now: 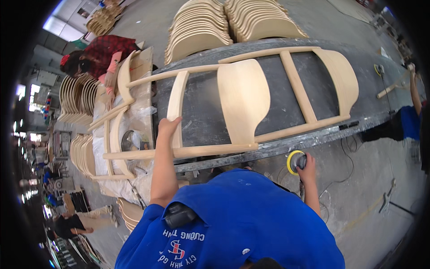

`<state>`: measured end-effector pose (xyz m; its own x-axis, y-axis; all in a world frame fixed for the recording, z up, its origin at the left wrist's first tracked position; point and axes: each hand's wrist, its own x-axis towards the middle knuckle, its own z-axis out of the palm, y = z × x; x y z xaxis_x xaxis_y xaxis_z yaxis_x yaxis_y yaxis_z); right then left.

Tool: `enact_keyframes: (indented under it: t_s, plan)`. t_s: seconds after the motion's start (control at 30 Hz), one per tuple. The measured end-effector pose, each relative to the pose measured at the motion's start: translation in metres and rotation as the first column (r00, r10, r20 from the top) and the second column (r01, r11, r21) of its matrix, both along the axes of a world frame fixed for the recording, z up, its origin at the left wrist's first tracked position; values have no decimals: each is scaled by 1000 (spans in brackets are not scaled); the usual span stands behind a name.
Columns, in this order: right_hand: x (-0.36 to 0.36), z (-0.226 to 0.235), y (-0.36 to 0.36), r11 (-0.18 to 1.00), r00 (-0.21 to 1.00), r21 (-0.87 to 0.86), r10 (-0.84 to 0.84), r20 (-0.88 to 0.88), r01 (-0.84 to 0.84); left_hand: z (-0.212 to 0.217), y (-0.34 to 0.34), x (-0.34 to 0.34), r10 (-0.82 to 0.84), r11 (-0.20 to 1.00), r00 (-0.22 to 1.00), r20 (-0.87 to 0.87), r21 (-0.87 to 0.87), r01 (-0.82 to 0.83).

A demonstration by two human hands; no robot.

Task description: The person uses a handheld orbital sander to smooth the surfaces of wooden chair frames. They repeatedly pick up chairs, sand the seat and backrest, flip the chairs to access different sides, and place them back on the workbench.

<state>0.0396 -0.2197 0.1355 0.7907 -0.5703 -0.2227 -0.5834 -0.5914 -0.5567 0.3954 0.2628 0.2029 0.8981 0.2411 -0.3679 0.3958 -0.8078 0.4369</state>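
Grasping — left fingers (176, 120) on pale wooden slat (177, 96), right fingers (309, 166) around yellow-rimmed sander (295, 162).

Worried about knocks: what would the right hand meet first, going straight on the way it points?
The right hand and sander would probably meet the table's near edge first; depth is unclear, so if higher, perhaps the frame's near rail.

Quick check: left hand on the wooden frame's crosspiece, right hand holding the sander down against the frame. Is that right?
Not quite: the sander isn't against the frame. The head view shows it held clear, past the near edge of the table. The left hand on the crosspiece and the right hand holding the sander are correct.
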Motion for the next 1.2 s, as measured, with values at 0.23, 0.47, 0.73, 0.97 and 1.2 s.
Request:
enact_keyframes:
  t_s: [0.23,0.47,0.73,0.97,1.2]
  plan:
    - [-7,-32,8,998,977,-16,-55,-208,53,-27,3,-2,-41,999,996,85,-16,42]
    - [-62,-69,10,999,908,6,-32,-417,38,-54,8,0,-47,994,993,109,-94,58]
    - [-131,-113,13,987,844,3,-134,-519,159,-45,-2,6,-25,989,1000,9,-149,26]
    - [-159,-138,3,968,836,-9,-223,-501,252,-29,-19,-11,-116,976,991,69,-175,126]
    - [-140,-128,-3,978,874,-5,-188,-448,207,-51,-1,-15,-29,985,987,156,-164,55]
